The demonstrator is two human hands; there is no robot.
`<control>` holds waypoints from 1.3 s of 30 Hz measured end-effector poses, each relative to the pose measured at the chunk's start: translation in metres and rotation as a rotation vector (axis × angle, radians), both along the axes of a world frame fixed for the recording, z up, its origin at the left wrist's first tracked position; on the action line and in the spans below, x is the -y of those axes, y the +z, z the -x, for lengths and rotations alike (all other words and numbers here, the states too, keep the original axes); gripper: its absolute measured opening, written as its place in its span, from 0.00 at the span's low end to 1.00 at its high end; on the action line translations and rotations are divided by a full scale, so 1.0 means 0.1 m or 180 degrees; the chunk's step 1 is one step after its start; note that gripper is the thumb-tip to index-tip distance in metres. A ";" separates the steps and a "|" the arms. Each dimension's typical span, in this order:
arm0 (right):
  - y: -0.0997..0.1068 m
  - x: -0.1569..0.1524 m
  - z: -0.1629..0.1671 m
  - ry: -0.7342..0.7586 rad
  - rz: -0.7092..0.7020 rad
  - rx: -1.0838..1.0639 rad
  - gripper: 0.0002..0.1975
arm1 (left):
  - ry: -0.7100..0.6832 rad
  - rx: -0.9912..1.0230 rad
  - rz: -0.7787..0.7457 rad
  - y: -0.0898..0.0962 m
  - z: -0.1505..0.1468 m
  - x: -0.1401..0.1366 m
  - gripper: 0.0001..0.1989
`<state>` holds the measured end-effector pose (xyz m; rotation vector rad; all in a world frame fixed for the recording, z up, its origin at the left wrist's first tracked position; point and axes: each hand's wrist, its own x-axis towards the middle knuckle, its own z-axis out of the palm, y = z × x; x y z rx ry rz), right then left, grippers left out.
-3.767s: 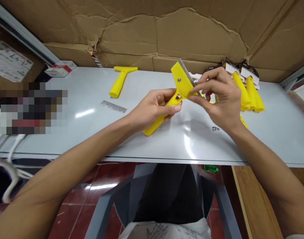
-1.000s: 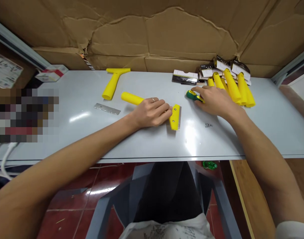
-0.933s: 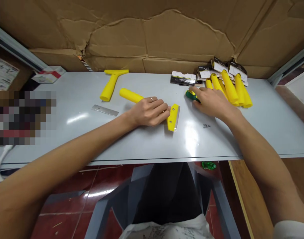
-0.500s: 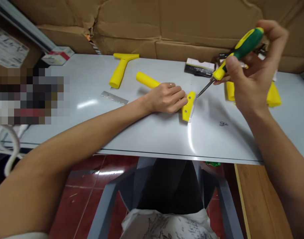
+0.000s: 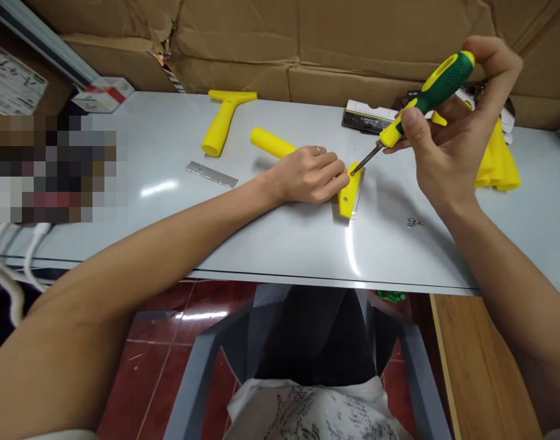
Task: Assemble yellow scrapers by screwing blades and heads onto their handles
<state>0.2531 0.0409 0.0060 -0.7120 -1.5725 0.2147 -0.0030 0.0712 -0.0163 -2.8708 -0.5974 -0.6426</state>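
My left hand (image 5: 310, 175) is closed round a yellow scraper (image 5: 273, 143), whose handle points to the back left and whose wide head lies to the right of my fingers. A clear strip runs along the head's right edge, and a screw shows in its lower part. In my right hand (image 5: 458, 134) is a green and yellow screwdriver (image 5: 438, 91), tilted down to the left. Its tip meets the upper part of the scraper's head, where the other screw sits. A few small screws (image 5: 414, 223) lie on the table below my right hand.
Another yellow scraper handle (image 5: 222, 125) and a flat metal blade (image 5: 211, 174) lie to the left. Several yellow handles (image 5: 500, 165) are heaped at the right. A small black and white box (image 5: 367, 117) stands near the cardboard (image 5: 243, 36) at the back.
The screwdriver has moved left, its tip going from beside the scraper's head to the upper screw. My left hand keeps its hold on the scraper.
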 end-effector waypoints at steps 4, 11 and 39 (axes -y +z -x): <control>-0.01 -0.06 -0.02 -0.0108 -0.0112 0.0106 0.33 | 0.0007 -0.0064 -0.0110 -0.03 -0.01 -0.02 0.25; 0.09 0.11 0.04 -0.0366 0.0044 0.0400 0.30 | -0.0038 -0.0146 -0.0203 -0.02 0.00 -0.01 0.21; 0.32 0.23 0.14 0.0384 -0.0480 0.0685 0.31 | -0.0517 -0.0007 -0.2446 0.01 0.06 0.03 0.19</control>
